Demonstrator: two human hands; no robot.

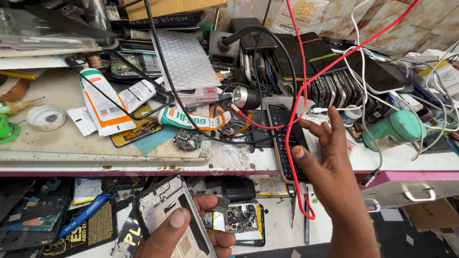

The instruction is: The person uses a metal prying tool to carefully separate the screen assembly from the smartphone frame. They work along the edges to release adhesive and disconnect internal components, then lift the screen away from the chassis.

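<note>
My left hand (184, 234) holds a bare phone frame (165, 208) with its inner side up, thumb pressed on its lower part, low in the view over the lower shelf. My right hand (330, 162) is raised above the bench edge with fingers spread, holding nothing. It hovers beside a dark phone (286, 143) that lies on the bench, and a red wire (294, 124) loops in front of the thumb. An opened phone with its board showing (241, 220) lies on the lower shelf just right of my left hand.
The bench (57, 143) is crowded: two glue tubes (103, 102), a small torch (245, 97), a row of upright phones (334, 88), a green bottle (397, 129), black, white and red cables. A drawer with a metal handle (418, 191) sits at right.
</note>
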